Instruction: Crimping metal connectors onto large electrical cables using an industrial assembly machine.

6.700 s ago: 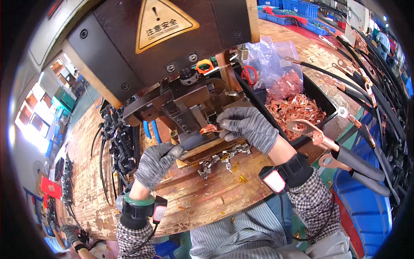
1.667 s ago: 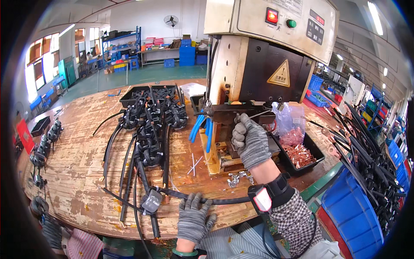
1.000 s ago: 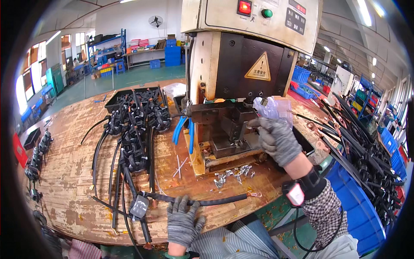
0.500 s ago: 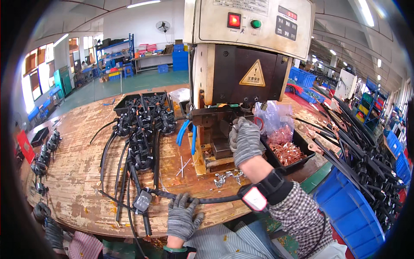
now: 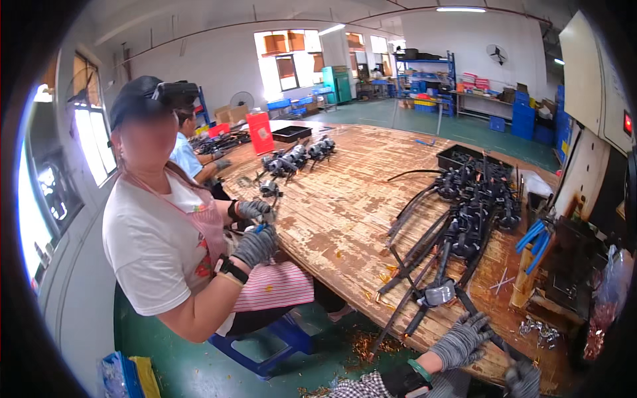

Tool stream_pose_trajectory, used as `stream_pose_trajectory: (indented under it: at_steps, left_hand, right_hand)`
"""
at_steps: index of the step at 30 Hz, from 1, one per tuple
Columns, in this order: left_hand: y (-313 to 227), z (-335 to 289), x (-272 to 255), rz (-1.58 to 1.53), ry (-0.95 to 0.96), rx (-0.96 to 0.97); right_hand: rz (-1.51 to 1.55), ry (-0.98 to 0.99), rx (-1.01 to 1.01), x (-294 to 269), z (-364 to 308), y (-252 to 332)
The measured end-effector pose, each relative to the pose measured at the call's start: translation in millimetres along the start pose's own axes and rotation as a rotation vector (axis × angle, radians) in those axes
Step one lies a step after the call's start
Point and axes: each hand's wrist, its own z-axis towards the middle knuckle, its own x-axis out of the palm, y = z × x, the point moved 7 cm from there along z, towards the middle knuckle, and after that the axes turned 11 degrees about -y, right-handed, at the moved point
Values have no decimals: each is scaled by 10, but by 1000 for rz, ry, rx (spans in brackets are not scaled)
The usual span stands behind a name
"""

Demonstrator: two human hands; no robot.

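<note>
Workshop: white walls, a green floor [image 5: 172, 358] and a wall fan [image 5: 496, 54] surround a worn wooden table [image 5: 345, 192] with patchy varnish.
Black cable [image 5: 509, 349]: lies along the table's near edge, running from a grey moulded housing [image 5: 439, 292] toward the lower right; its end is hidden.
Left hand [image 5: 462, 339]: gloved, fingers stretched out and resting over the black cable, with no firm grasp showing.
Right hand [image 5: 523, 379]: low at the edge of view, dark and blurred, beside the cable; I cannot tell whether it grips.
Near the cable: loose metal terminals [image 5: 541, 330], crossed white sticks [image 5: 501, 282], and piled black cable assemblies [image 5: 474, 205] reaching back to a black tray [image 5: 443, 161].
Press [image 5: 597, 86]: partly in view at right, with blue handles [image 5: 534, 242] before it.
Farther left: a co-worker [image 5: 152, 225] in a white T-shirt sits on a blue stool [image 5: 292, 331].
Risk: the cable could roll or slide off the edge if the flat hand lifts, and its neighbours could snag the housing if it is pulled.
Against half a second ago: the view has swung left, and the right hand has left the press tooling; the left hand stays on the cable.
</note>
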Motion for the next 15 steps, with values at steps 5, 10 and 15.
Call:
stream_pose_trajectory:
  at_steps: [5,10,15]
  left_hand:
    - [-53,22,-4,10,100,0]
    - [22,-2,11,4,80,-18]
    - [-26,24,23,-21,56,2]
  right_hand:
    - [90,-521,-650,68,-85,-526]
    - [378,-372,-123,121,29,-526]
    - [-13,-708,-732,215,-33,-811]
